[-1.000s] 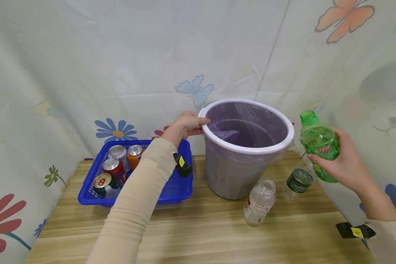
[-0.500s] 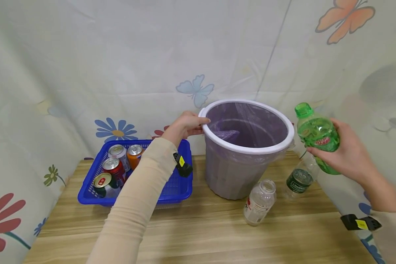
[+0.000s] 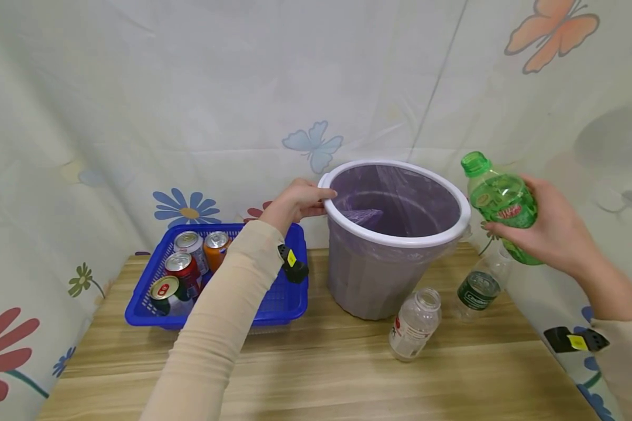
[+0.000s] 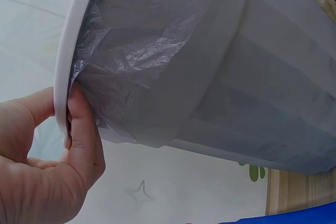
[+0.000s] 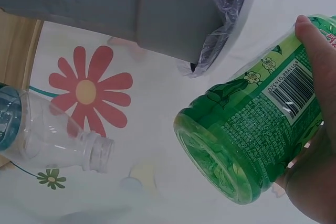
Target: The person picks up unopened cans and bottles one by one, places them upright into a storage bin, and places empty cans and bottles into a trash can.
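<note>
My left hand [image 3: 301, 200] pinches the white rim of a grey trash bin [image 3: 374, 280] at its left side; in the left wrist view the thumb and fingers [image 4: 84, 135] lie on either side of that rim. A thin purple plastic bag [image 4: 152, 51] lines the bin. To the right of the bin my right hand [image 3: 558, 228] grips a green, capless plastic bottle [image 3: 505, 202] in the air, tilted with its mouth toward the upper left. The right wrist view shows the bottle's base and barcode label. Below it a clear bottle with a dark green label [image 3: 478, 290] stands on the table.
A clear open jar [image 3: 415, 324] stands in front of the bin. At the left, a blue plastic basket [image 3: 289, 304] holds several drink cans [image 3: 181, 270], partly hidden by my left arm. Everything stands on a wooden table [image 3: 316, 374], with a patterned curtain [image 3: 242, 88] behind.
My right hand has lifted the green bottle up and a little to the left, tilting it further toward the bin. The left hand keeps its place on the rim.
</note>
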`<state>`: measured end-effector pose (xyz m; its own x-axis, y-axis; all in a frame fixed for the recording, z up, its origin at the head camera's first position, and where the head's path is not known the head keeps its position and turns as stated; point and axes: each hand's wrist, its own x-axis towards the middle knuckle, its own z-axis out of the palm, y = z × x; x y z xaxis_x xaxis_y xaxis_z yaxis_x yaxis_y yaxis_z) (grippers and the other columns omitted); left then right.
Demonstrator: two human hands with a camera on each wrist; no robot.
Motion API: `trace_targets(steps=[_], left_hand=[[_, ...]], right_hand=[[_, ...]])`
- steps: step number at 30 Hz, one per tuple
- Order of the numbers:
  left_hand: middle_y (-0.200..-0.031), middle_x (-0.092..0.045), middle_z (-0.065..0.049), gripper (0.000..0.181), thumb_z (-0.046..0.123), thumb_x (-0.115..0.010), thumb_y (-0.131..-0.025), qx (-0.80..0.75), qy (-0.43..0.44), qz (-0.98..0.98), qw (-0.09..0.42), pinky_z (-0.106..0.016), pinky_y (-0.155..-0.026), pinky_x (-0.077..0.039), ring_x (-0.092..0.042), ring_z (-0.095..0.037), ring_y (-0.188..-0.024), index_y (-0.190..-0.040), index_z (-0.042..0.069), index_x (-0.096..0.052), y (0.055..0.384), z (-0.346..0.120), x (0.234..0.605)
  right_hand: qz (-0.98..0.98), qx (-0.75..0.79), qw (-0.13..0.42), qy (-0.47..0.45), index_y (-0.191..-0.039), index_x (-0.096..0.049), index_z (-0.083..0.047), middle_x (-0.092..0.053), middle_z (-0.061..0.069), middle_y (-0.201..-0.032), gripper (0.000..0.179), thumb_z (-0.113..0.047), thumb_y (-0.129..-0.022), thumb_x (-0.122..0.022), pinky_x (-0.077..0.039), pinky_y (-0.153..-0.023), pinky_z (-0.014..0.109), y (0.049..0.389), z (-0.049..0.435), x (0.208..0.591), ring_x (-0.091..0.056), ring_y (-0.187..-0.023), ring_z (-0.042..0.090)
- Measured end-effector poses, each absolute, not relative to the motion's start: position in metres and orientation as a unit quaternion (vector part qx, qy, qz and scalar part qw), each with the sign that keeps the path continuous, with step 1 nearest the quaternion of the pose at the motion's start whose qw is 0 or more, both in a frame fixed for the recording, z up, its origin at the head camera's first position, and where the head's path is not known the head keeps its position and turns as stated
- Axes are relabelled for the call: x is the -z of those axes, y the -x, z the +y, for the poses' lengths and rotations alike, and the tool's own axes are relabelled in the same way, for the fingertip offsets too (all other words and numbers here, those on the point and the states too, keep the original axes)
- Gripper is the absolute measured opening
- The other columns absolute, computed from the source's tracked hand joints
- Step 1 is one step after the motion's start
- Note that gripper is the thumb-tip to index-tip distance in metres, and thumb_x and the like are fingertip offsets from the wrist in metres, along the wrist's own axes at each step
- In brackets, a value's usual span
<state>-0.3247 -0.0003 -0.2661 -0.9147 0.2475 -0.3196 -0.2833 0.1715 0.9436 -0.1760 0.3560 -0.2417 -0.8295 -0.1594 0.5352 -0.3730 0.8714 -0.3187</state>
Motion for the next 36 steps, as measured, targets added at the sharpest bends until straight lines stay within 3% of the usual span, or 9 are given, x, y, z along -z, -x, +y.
trace_targets(steps=[4, 14, 27, 36], left_hand=[[-0.086, -0.057, -0.009, 0.031, 0.013, -0.065, -0.085, -0.646, 0.013, 0.735, 0.206, -0.034, -0.087, -0.051, -0.060, -0.015, -0.068, -0.109, -0.003, -0.056, 0.324, -0.001, 0.265], [-0.089, -0.058, -0.011, 0.030, 0.014, -0.066, -0.084, -0.645, 0.017, 0.736, 0.206, -0.034, -0.087, -0.051, -0.061, -0.017, -0.071, -0.107, -0.003, -0.056, 0.324, -0.001, 0.267], [-0.088, -0.058, -0.010, 0.028, 0.016, -0.067, -0.084, -0.640, 0.018, 0.740, 0.206, -0.027, -0.073, -0.056, -0.062, -0.016, -0.073, -0.104, -0.001, -0.057, 0.325, -0.001, 0.267], [-0.087, -0.058, -0.010, 0.029, 0.016, -0.067, -0.084, -0.642, 0.017, 0.738, 0.205, -0.034, -0.086, -0.052, -0.061, -0.017, -0.072, -0.104, -0.001, -0.057, 0.327, -0.001, 0.267]], right_hand=[[-0.934, -0.193, 0.260, -0.150, -0.119, -0.052, -0.006, -0.058, 0.005, -0.090, 0.064, -0.015, -0.064, -0.084, -0.038, -0.055, 0.010, 0.180, 0.354, 0.238, -0.047, -0.071, -0.003], [-0.939, -0.166, 0.259, -0.154, -0.124, -0.048, -0.002, -0.057, 0.009, -0.092, 0.071, -0.017, -0.065, -0.083, -0.037, -0.054, 0.014, 0.183, 0.349, 0.233, -0.042, -0.073, -0.003], [-0.941, -0.113, 0.254, -0.193, -0.127, -0.046, 0.001, -0.055, 0.009, -0.095, 0.077, -0.022, -0.063, -0.084, -0.038, -0.057, 0.023, 0.196, 0.335, 0.217, -0.046, -0.078, 0.017], [-0.943, -0.105, 0.245, -0.200, -0.130, -0.042, 0.001, -0.054, 0.013, -0.098, 0.081, -0.021, -0.064, -0.083, -0.038, -0.063, 0.036, 0.208, 0.328, 0.208, -0.048, -0.083, 0.023]])
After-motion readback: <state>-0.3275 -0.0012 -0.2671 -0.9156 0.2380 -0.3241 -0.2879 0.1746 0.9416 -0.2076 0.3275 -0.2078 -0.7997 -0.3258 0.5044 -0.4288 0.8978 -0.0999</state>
